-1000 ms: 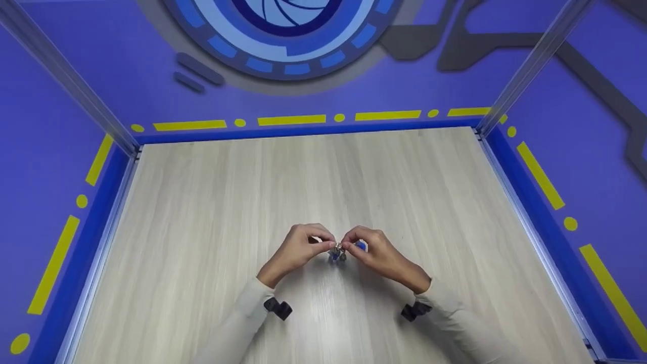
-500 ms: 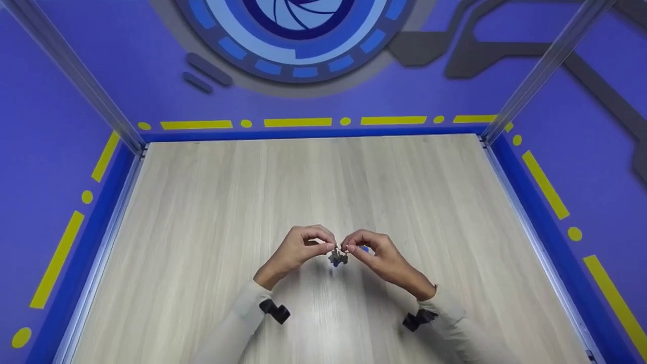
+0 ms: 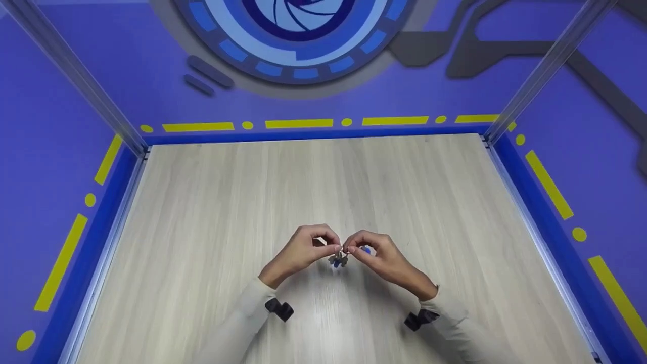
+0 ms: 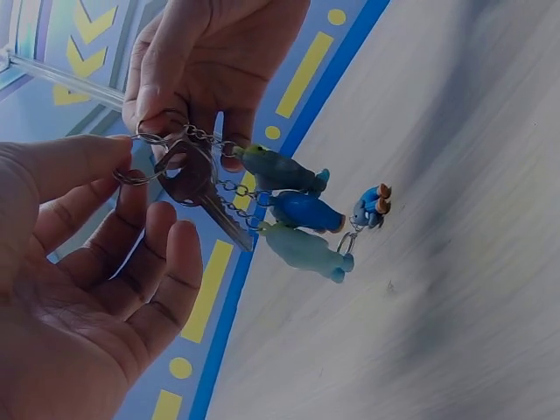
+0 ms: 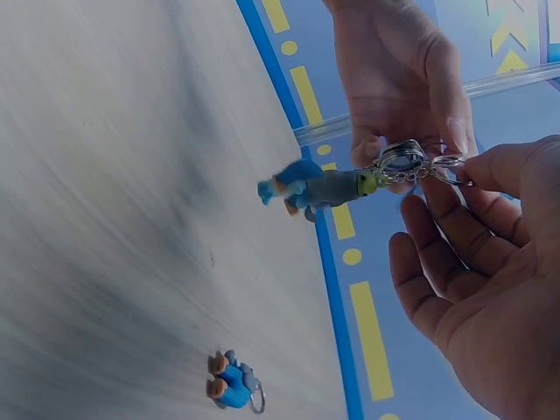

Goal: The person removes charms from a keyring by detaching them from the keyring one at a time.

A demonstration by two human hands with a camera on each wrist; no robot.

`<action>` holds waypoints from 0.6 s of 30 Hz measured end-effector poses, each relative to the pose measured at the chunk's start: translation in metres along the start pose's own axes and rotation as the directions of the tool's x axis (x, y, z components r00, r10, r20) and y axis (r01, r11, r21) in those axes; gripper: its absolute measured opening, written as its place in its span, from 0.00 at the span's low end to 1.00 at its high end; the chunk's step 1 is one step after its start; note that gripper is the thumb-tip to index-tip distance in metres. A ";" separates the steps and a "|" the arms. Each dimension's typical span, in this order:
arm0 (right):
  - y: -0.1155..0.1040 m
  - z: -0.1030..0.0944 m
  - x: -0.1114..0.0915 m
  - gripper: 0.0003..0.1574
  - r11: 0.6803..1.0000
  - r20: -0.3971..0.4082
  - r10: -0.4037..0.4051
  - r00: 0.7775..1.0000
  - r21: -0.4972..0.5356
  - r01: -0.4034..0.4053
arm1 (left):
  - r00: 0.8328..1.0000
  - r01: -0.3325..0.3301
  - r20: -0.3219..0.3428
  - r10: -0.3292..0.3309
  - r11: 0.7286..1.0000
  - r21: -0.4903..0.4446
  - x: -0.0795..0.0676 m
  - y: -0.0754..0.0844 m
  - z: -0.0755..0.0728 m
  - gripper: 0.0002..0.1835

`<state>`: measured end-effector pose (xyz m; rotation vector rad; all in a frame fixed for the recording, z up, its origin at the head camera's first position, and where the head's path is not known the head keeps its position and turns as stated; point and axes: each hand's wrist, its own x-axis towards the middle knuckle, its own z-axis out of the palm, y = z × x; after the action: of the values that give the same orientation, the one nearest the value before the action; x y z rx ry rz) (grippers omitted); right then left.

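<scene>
In the head view my left hand [image 3: 303, 248] and right hand [image 3: 381, 257] meet fingertip to fingertip over the table. Between them hangs a bunch of keychain charms with a metal key [image 4: 224, 217]. Thumb and finger of my left hand pinch a metal split ring [image 4: 133, 178]. My right hand pinches the same cluster of rings from the other side, its fingertips partly hidden. Three small figurine charms dangle on short chains: a grey-green one [image 4: 282, 170], a blue one [image 4: 304, 213] and a pale green one [image 4: 302, 250].
A separate blue figurine keychain [image 5: 232, 385] with its own ring lies on the wood-grain table [image 3: 242, 202], close to the right hand. Blue panels [image 3: 303, 103] with yellow marks wall the table at the back and both sides.
My left hand has shifted slightly right, bringing its fingertips closer to the right hand's. Both hands keep their pinch, and the charms still hang below. The head view has shifted a little.
</scene>
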<state>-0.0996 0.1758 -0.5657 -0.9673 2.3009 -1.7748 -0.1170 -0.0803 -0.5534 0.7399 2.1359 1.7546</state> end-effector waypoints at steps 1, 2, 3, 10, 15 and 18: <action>0.000 -0.001 0.000 0.05 1.000 0.003 -0.007 1.000 -0.007 0.007 | 1.000 0.001 -0.002 -0.001 1.000 -0.005 0.000 0.000 0.000 0.05; 0.001 -0.001 0.000 0.05 1.000 0.007 -0.013 1.000 -0.014 0.013 | 1.000 0.002 -0.005 -0.002 1.000 -0.011 -0.001 -0.001 0.001 0.04; 0.001 -0.002 0.000 0.05 1.000 0.010 -0.020 1.000 -0.021 0.021 | 1.000 0.001 -0.008 -0.001 1.000 -0.020 -0.001 -0.002 0.001 0.04; 0.003 -0.005 -0.002 0.05 1.000 0.008 -0.020 1.000 -0.004 0.020 | 0.999 -0.015 -0.035 0.010 0.991 -0.131 -0.005 -0.011 0.005 0.02; 0.004 -0.006 -0.003 0.05 0.999 -0.011 0.011 1.000 0.042 -0.011 | 0.998 -0.011 -0.058 0.000 0.982 -0.187 -0.007 -0.016 0.009 0.06; 0.003 -0.006 -0.003 0.06 0.999 -0.017 0.012 1.000 0.048 -0.011 | 0.997 0.004 -0.069 -0.017 0.985 -0.174 -0.006 -0.017 0.012 0.08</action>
<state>-0.1008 0.1833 -0.5672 -0.9333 2.2583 -1.8316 -0.1091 -0.0764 -0.5731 0.6292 1.9923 1.9580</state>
